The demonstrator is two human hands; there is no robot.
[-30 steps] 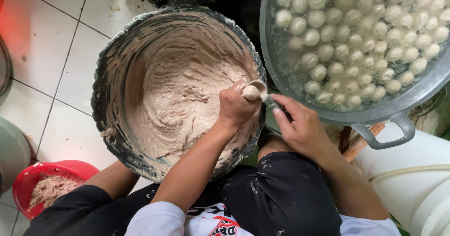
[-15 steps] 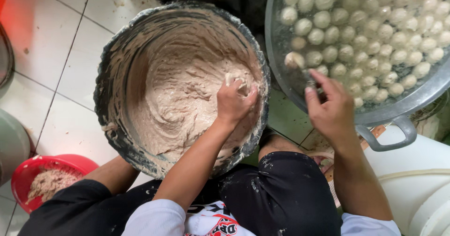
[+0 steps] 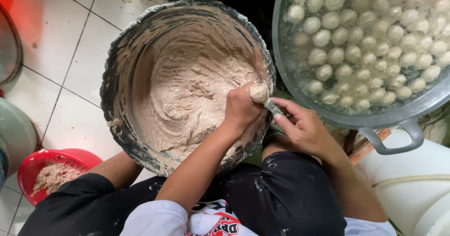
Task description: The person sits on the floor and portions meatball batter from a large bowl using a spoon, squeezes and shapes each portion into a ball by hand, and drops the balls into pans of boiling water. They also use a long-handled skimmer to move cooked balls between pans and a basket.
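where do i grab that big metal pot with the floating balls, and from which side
Grip the loop handle sticking out from the rim of the metal pot, coming from the near side by the right hand. It juts clear of the wall, so fingers can hook through. Any opposite handle is out of view.

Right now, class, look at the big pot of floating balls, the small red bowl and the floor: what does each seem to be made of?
The big pot looks like metal, dull grey with a soft sheen on its rim and loop handle. The small red bowl seems to be plastic: uniform bright colour, smooth thin rim. The floor looks like glazed ceramic tile, glossy white squares split by dark grout lines.
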